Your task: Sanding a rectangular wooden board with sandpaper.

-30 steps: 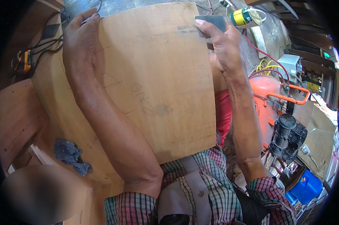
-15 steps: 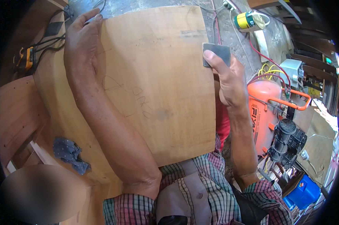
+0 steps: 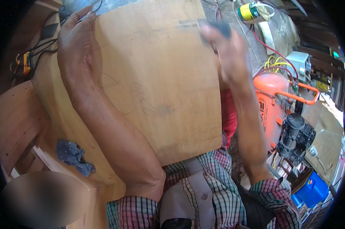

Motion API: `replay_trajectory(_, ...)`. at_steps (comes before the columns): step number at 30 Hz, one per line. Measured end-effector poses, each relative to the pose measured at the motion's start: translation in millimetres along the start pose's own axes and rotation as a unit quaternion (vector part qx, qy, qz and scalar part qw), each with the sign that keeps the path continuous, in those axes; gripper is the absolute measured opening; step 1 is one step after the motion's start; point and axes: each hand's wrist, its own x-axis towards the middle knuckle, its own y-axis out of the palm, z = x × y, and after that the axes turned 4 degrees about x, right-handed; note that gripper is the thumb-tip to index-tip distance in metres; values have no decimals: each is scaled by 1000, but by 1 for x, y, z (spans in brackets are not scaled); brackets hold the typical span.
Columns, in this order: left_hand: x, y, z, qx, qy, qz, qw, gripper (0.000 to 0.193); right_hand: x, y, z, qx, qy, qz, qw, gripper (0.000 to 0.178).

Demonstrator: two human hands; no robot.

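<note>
A pale wooden board (image 3: 165,80) with pencil marks on its face lies in front of me, its near edge against my checked shirt. My left hand (image 3: 76,42) grips its far left corner, fingers at the edge and the forearm lying across the left side. At the far right edge, my right hand (image 3: 233,57) pinches a dark grey piece of sandpaper (image 3: 221,27) with the thumb on top. Motion smears this hand and the sandpaper, which sits against or just over the board's edge; I cannot tell which.
To the right stand an orange air compressor (image 3: 271,86) and a blue container (image 3: 313,189). A yellow and green paint can (image 3: 252,13) is at the far right, near hoses and cables. A crumpled dark blue dotted cloth (image 3: 74,155) lies on wood at left, below an orange-black tool (image 3: 25,63).
My right hand and the sandpaper have moved away from me along the board's right edge. The board and my left hand appear slightly farther up and left, with the left grip unchanged.
</note>
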Motion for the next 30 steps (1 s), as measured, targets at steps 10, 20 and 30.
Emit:
replay_trajectory(10, 11, -2, 7, 83, -21, -9, 996, 31, -46, 0, -1, 100, 0, -3, 995, 38)
replay_trajectory(20, 6, 1, 3, 60, -23, -31, 997, 29, -28, 2, -1, 99, -9, 12, 995, 35)
replay_trajectory(30, 5, 5, 1, 73, -17, -23, 997, 31, -24, -1, -4, 45, -9, -30, 999, 36)
